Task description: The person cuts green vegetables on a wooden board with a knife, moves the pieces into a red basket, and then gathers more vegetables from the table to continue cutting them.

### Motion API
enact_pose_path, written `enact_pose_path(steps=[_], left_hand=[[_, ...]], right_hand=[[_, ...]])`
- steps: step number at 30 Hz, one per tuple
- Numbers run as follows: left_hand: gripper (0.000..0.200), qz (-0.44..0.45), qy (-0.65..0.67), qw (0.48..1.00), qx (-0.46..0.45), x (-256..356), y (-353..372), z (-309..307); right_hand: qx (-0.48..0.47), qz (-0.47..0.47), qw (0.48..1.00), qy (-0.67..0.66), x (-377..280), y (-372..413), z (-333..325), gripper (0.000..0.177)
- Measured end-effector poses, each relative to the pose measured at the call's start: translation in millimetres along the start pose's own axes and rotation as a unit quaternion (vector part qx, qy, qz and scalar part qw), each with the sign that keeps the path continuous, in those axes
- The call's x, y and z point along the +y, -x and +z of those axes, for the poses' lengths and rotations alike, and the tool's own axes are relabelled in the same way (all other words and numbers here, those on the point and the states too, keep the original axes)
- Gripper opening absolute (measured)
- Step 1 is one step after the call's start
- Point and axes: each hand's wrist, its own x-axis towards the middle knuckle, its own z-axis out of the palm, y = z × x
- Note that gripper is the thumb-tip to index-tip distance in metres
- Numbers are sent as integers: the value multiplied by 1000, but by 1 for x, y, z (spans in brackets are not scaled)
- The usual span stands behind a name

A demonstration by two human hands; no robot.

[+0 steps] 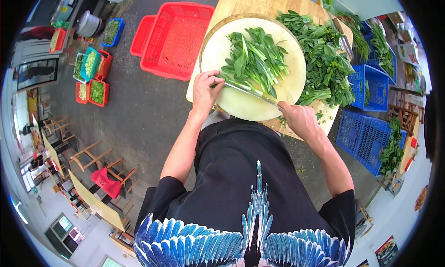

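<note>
My right hand (pixel 299 120) is wrapped around the handle of a knife (pixel 250 92). Its long blade lies slantwise over the near side of a round pale chopping board (pixel 294 54), along the lower edge of a pile of leafy green vegetables (pixel 255 58). At the board's left edge is my left hand (pixel 205 92), thumb and fingers curled together by the blade's tip and the leaf ends. What sits between those fingers is too small to make out. The stalks of the pile point toward the lower right.
A big heap of leafy greens (pixel 324 63) covers the right of the wooden table (pixel 245 0), with another knife (pixel 345 44) beside it. Red plastic baskets (pixel 174 40) stand left of the table. Blue crates (pixel 368 132) are on the right; wooden chairs (pixel 88 156) are at lower left.
</note>
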Motion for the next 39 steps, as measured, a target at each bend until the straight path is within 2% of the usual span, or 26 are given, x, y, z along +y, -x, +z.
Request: enact_pose_path(steps=[6,10,15,18,24,27,30,33,36,39], left_hand=[[21,-5,3,1000,-6,-1,0,-1],[20,-18,21,999,-19,2,2,-2],[21,57,1,998,-30,7,-4,-4],[24,124,-71,990,-21,24,-10,-8],[20,123,-53,982,-131,15,-11,-8],[21,177,-66,970,-151,9,-12,-8],[23,175,-17,967,-185,-3,-11,-13],[22,162,-16,977,-139,-4,-11,-21],[21,192,-28,973,-123,9,-16,-20],[23,258,-17,954,-155,6,-33,7]], right_hand=[[-27,20,999,7,0,7,0,18],[-47,67,997,10,11,35,-5,15],[-22,61,998,27,4,37,-5,10],[-30,91,995,-10,-5,37,-6,17],[-47,168,975,-137,-10,49,-8,28],[-37,173,971,-163,-11,49,-4,32],[-70,229,941,-240,-8,50,-2,38],[-118,279,907,-293,-9,54,-8,43],[-103,289,906,-292,-7,62,4,44],[-67,313,894,-315,-10,63,19,45]])
